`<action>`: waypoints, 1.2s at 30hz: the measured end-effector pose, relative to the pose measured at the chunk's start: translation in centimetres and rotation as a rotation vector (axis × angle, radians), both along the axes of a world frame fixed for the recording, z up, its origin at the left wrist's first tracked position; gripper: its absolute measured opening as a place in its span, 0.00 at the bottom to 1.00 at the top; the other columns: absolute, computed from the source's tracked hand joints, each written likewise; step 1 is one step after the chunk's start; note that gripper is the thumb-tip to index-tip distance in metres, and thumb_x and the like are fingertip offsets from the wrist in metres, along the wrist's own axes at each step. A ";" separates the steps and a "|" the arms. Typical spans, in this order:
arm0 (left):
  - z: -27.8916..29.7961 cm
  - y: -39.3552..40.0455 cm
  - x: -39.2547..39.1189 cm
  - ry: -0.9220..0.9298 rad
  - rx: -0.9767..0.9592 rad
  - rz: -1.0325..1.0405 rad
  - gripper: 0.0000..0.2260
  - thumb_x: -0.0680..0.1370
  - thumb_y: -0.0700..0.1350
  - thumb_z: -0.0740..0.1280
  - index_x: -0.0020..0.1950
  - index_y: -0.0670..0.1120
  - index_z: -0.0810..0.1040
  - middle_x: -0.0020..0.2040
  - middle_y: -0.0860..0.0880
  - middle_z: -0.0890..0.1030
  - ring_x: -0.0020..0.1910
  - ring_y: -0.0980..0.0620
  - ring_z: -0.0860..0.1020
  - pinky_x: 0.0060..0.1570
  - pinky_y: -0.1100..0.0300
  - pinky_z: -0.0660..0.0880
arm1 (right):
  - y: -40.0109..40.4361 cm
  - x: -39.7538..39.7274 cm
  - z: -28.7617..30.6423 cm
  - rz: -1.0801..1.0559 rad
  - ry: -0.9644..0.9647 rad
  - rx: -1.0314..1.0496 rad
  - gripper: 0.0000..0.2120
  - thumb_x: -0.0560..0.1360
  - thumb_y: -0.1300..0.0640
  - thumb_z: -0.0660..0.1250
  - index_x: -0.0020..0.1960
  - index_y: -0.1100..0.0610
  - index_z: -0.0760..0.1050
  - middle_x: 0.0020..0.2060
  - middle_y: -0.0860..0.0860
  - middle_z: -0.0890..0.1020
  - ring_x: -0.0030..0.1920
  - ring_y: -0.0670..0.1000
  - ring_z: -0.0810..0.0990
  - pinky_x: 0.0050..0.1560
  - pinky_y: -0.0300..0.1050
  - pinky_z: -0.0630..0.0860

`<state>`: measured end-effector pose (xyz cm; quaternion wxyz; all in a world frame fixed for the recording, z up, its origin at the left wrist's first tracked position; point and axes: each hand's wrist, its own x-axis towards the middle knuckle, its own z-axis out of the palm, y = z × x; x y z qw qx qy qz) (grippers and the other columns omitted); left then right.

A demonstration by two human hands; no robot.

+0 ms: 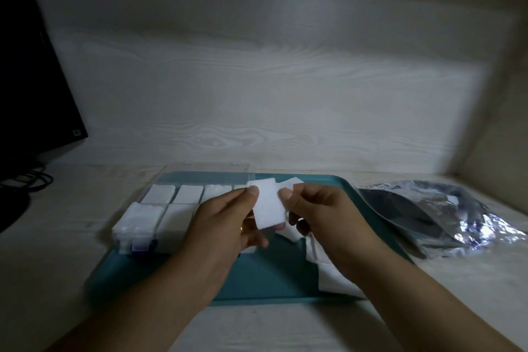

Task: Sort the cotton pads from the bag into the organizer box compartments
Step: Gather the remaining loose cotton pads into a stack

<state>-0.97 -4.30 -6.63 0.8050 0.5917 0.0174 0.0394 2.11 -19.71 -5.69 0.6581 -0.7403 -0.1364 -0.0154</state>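
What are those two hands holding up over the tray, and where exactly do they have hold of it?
A white cotton pad. The left hand pinches its left edge, the right hand its right edge, each grip near the upper corners.

Pale wood-grain tabletop [85, 280]. Directly on it: teal tray [257, 280] at centre, crinkled clear plastic bag [445, 217] just beside its right edge, dark monitor [28, 80] and cables [31, 180] far left.

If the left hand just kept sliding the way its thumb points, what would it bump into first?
The left hand points up and rightward, already pinching the cotton pad. Straight on, it would probably meet the right hand gripping the pad's other edge, though depth is hard to judge.
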 end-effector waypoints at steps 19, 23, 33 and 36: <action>1.0 -0.4 -0.6 0.154 -0.244 -0.203 0.25 0.83 0.58 0.53 0.60 0.41 0.80 0.44 0.40 0.84 0.32 0.49 0.78 0.30 0.58 0.68 | 0.4 -0.2 0.3 -0.092 -0.210 -0.069 0.10 0.78 0.66 0.65 0.44 0.54 0.81 0.26 0.44 0.80 0.27 0.42 0.73 0.31 0.33 0.71; 0.9 -0.2 -0.7 0.202 -0.164 -0.146 0.21 0.83 0.55 0.55 0.61 0.42 0.79 0.44 0.39 0.83 0.30 0.50 0.73 0.26 0.60 0.63 | -0.8 0.3 1.0 -0.124 -0.358 -0.219 0.13 0.78 0.66 0.64 0.48 0.50 0.81 0.40 0.44 0.84 0.40 0.41 0.80 0.41 0.32 0.74; 1.0 -0.8 -1.0 0.242 -0.294 -0.237 0.21 0.83 0.54 0.55 0.61 0.40 0.78 0.51 0.38 0.85 0.46 0.39 0.81 0.38 0.54 0.77 | -0.6 -0.9 1.5 0.021 -0.406 -0.319 0.17 0.73 0.66 0.72 0.52 0.47 0.76 0.36 0.45 0.80 0.38 0.40 0.79 0.39 0.29 0.74; 0.9 -1.0 -1.1 0.289 -0.278 -0.269 0.22 0.84 0.54 0.52 0.64 0.40 0.76 0.46 0.39 0.83 0.38 0.43 0.79 0.30 0.60 0.71 | -0.4 -1.5 1.4 -0.051 -0.547 -0.462 0.18 0.70 0.61 0.76 0.51 0.42 0.75 0.40 0.44 0.81 0.43 0.39 0.76 0.41 0.30 0.73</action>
